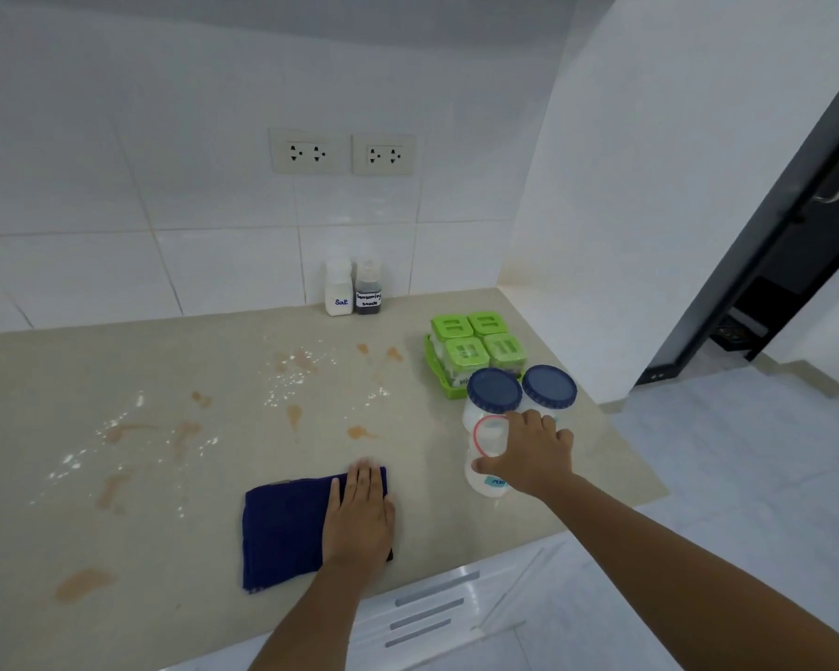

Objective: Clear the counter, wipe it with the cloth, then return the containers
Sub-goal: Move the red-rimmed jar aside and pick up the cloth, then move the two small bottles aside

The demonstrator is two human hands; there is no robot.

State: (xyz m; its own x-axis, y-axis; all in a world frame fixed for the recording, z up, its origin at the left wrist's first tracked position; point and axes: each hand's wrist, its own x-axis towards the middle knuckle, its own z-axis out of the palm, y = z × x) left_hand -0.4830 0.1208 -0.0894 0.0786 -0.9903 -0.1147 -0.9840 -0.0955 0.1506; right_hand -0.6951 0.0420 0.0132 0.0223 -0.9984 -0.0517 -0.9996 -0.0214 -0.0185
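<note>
Beige desk (pixel 165 477), smeared with orange stains and white powder across the middle and left. Dark blue cloth (pixel 282 535) lies folded near the front edge. The left hand (pixel 359 515) rests flat on the cloth's right part, fingers straight, not gripping. The right hand (pixel 529 452) is curled round a clear jar with a red-rimmed lid (pixel 490 438), near the desk's right edge, thumb on its side. Just behind it are two blue-lidded jars (pixel 494 389), then a green tray of four green-lidded containers (pixel 475 343). Salt bottle (pixel 338 288) and sauce bottle (pixel 368 288) stand side by side at the tiled wall, well apart from both hands.
</note>
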